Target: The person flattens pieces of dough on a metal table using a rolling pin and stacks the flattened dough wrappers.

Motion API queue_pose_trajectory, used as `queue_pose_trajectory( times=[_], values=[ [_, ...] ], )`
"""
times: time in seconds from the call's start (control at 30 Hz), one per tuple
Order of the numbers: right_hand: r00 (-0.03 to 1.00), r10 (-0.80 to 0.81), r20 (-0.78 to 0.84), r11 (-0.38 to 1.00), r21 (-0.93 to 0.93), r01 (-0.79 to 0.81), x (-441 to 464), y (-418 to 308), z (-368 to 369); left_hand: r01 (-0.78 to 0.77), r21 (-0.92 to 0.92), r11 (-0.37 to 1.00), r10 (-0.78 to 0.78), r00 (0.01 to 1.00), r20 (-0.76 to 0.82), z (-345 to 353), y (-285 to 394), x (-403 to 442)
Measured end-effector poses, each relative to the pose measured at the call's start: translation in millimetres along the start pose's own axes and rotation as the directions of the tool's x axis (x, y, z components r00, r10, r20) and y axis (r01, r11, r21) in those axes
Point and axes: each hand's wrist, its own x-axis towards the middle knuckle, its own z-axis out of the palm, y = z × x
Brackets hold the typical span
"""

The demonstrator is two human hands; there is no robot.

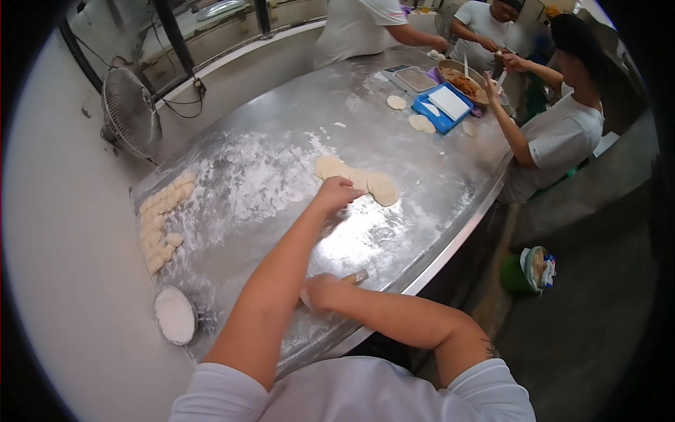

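My left hand [339, 194] reaches out over the steel table, its fingertips at the near edge of a row of overlapping flat dough rounds [384, 190]. At least one finger is stretched out, and nothing is plainly gripped. Closer to my body, my right hand [321, 292] is blurred and closed around a wooden rolling pin [356, 277], whose end sticks out to the right. Small dough balls [156, 218] lie in a cluster along the table's left edge. Below them stands a bowl of white flour [175, 315].
Flour dusts the steel table [274, 105]. Toward the far end are a blue tray [443, 107], a scale [416, 79], more dough rounds [396, 103] and a pan of filling [464, 83]. Several co-workers stand there. A fan [129, 112] hangs left; a green bucket [517, 274] stands right.
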Motion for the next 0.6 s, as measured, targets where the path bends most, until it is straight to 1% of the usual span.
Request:
queue_pose_trajectory(
  times=[0.03,0.1,0.17,0.2,0.23,0.27,0.3,0.33,0.37,0.4,0.43,0.53,0.6],
  values=[
    [1.0,0.016,0.002,1.0,0.01,-0.016,-3.3,0.3,-9.7,-0.012,-0.005,1.0,0.012,1.0,-0.011,-22.0,-17.1,-5.0],
    [0.999,0.04,0.011,0.999,0.029,-0.04,-17.5,4.0,-29.2,-0.094,0.14,0.986,0.114,0.983,-0.143,-68.1,-41.2,-55.1],
    [0.998,0.06,-0.025,0.997,0.047,-0.059,-23.5,10.7,-42.1,-0.075,0.407,0.91,0.197,0.943,-0.267,-114.7,-74.6,-116.7],
    [0.993,0.083,-0.084,0.996,0.053,-0.078,-7.0,22.2,-32.2,0.007,0.406,0.914,0.112,0.957,-0.268,-137.8,-95.8,-149.9],
    [0.991,0.092,-0.102,0.994,0.06,-0.086,-6.5,25.4,-37.6,0.099,0.397,0.912,0.016,0.961,-0.276,-153.8,-116.2,-184.0],
    [0.98,0.07,-0.187,0.995,0.078,-0.057,3.7,35.3,-31.0,0.117,0.48,0.87,-0.002,0.972,-0.233,-161.4,-126.3,-222.9],
    [0.978,0.121,-0.169,0.986,0.13,-0.1,-5.2,30.4,-43.6,0.136,0.553,0.822,-0.034,0.981,-0.19,-165.9,-131.1,-267.7],
    [0.981,0.085,-0.175,0.995,0.069,-0.074,7.0,37.9,-39.6,0.147,0.622,0.769,-0.071,0.987,-0.145,-166.7,-140.2,-306.5],
    [0.969,0.077,-0.235,0.993,0.107,-0.053,-1.3,34.3,-47.2,0.172,0.682,0.71,-0.099,0.984,-0.145,-163.3,-154.3,-333.5],
    [0.966,0.09,-0.244,0.992,0.105,-0.066,-6.6,27.4,-53.6,0.187,0.74,0.646,-0.123,0.982,-0.14,-153.5,-166.7,-354.0],
    [0.973,0.105,-0.205,0.991,0.098,-0.087,-5.8,25.0,-56.3,0.191,0.793,0.579,-0.146,0.981,-0.13,-144.6,-175.0,-365.9],
    [0.979,0.083,-0.184,0.989,0.133,-0.059,-8.2,15.2,-58.6,0.246,0.677,0.693,-0.178,0.969,-0.17,-134.4,-186.5,-361.0],
    [0.978,0.071,-0.196,0.989,0.144,-0.043,-7.5,13.3,-57.1,0.358,0.565,0.744,-0.284,0.934,-0.218,-136.0,-183.4,-342.2]
  ],
)
